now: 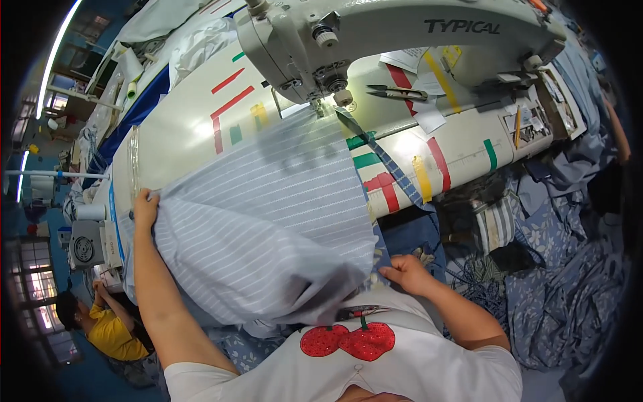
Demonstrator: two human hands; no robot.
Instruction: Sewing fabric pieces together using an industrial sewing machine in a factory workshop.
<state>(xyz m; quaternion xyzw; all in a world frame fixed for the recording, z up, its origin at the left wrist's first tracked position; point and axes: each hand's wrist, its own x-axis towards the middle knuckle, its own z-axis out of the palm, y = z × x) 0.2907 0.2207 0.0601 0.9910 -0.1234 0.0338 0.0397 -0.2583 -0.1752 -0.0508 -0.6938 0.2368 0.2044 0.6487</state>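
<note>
Bench (177, 151), bearing a sewing machine (295, 47), lies ahead of left fingers (143, 201) and right fingers (402, 262). Striped cloth (268, 214) extends between: left pinch its edge; right curl just beside it, grip not determinable. Judged light, soft, crease-prone; best held by edges.

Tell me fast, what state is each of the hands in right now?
Left hand: closed, pinching the edge of the pale blue, white-striped fabric.
Right hand: fingers curled beside the blue patterned fabric; whether it grips cannot be told.
</note>
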